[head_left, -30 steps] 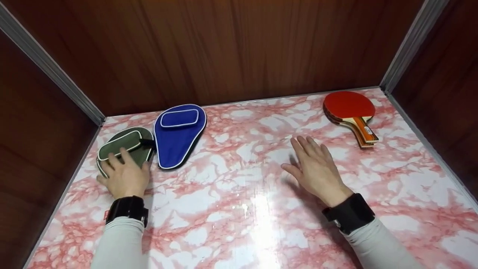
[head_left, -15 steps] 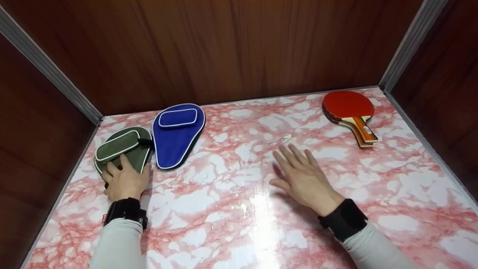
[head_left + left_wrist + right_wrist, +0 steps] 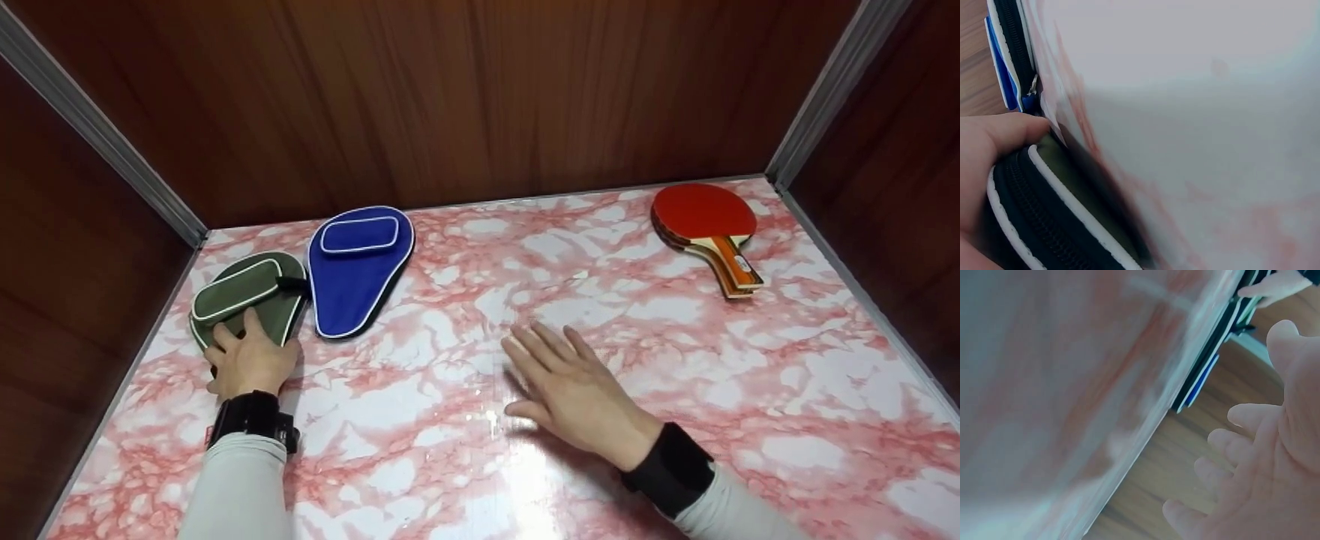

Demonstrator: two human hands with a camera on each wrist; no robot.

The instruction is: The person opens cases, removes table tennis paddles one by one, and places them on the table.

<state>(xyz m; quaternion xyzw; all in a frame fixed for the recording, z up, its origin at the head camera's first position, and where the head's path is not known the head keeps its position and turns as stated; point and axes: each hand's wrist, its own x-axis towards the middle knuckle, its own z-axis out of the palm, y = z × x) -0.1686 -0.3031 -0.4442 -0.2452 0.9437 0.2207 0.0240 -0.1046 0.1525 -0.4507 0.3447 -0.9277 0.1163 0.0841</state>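
Note:
A green table tennis bat case (image 3: 238, 289) with white piping lies at the left of the table. My left hand (image 3: 251, 364) grips its narrow near end, fingers over the top and thumb along the right side. In the left wrist view, the thumb (image 3: 1016, 129) touches the edge of the case beside its dark zip. Over the middle of the table, my right hand (image 3: 577, 401) hovers palm down with fingers extended, holding nothing. A blue bat case (image 3: 349, 281) lies just right of the green one.
Two table tennis bats (image 3: 705, 214), the upper one red-faced, lie stacked at the back right with handles toward me. Brown wood-grain panels (image 3: 487, 97) enclose the back and sides of the marbled pink-and-white table (image 3: 450, 375).
My right hand has moved left and nearer to me. My left hand has drawn back slightly and its fingers have closed on the narrow end of the green case.

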